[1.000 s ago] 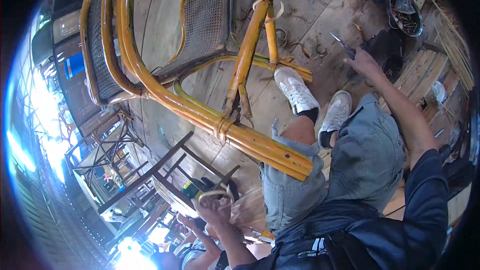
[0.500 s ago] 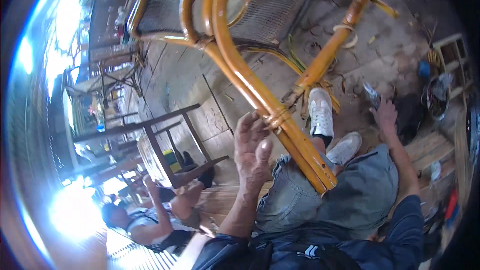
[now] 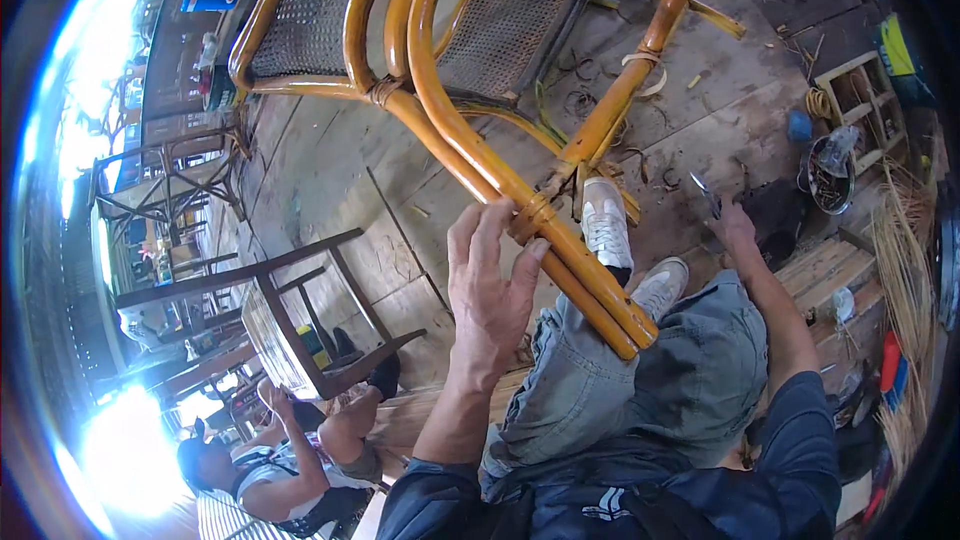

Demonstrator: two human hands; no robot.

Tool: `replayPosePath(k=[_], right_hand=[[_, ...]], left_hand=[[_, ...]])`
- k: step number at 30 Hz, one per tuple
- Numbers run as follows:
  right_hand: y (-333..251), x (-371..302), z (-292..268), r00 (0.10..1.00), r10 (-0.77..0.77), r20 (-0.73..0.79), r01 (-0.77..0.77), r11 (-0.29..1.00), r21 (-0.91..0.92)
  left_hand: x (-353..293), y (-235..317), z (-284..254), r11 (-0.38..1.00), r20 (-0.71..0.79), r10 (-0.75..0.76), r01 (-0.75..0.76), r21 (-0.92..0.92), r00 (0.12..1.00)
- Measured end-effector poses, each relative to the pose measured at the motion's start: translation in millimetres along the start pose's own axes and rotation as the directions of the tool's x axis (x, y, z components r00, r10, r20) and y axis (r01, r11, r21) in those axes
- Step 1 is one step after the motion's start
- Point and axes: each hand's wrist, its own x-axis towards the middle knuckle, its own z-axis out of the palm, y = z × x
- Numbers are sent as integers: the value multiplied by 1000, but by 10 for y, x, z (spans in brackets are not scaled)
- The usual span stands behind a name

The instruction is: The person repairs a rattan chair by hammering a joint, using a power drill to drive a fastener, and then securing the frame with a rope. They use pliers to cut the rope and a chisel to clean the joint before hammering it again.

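Note:
A glossy orange-brown rattan chair [image 3: 470, 155] with woven panels lies tilted before me, its paired poles reaching over my lap. A cane binding [image 3: 530, 218] wraps these poles near their lower end. Around the poles at that binding, my left hand [image 3: 490, 295] has its fingers bent on one side and its thumb on the other. My right hand [image 3: 737, 230], off to the right above the floor, closes round a small tool with a shiny pointed blade [image 3: 700, 183]; its handle is mostly hidden. Loose cane ends hang at the joint near my shoe [image 3: 605, 225].
On the right stand a divided wooden box [image 3: 855, 105], a metal bowl [image 3: 830, 175] and a bundle of straw-coloured strips [image 3: 900, 260]. A dark wooden frame [image 3: 300, 290] stands to the left, with a seated person [image 3: 280, 470] behind it. Cane scraps litter the floor.
My left hand has come up against the binding, fingers closer round the poles. The whole view has shifted, so the chair appears farther left. The bladed tool stays in my right hand.

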Motion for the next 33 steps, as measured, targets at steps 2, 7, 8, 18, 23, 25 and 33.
replayPosePath(k=[2, 7, 8, 18, 23, 25, 33], right_hand=[[-14, -31, 30, 1000, -17, -18, 17, 1000, -19], [-179, -152, 46, 987, -35, -156, 18, 994, -111], [-174, -128, 66, 988, -25, -151, 9, 994, -107], [-166, -147, 103, 976, -80, -201, 48, 986, -158], [-212, -114, 110, 968, -20, -249, -28, 982, -185], [-252, -150, 109, 973, -3, -229, -45, 977, -207], [-239, -11, 107, 972, -49, -228, -13, 965, -261]], left_hand=[[5, -18, 12, 999, 20, 45, -45, 25, 999], [55, -212, -47, 980, 43, 196, -194, -50, 980], [76, -231, -63, 979, 69, 200, -197, -48, 977], [289, -198, -334, 988, 212, 36, -4, -153, 977], [341, -204, -349, 986, 243, 157, -165, 16, 957], [372, -239, -337, 965, 257, 216, -246, 92, 942], [431, -263, -287, 814, 181, 442, -477, 332, 879]])
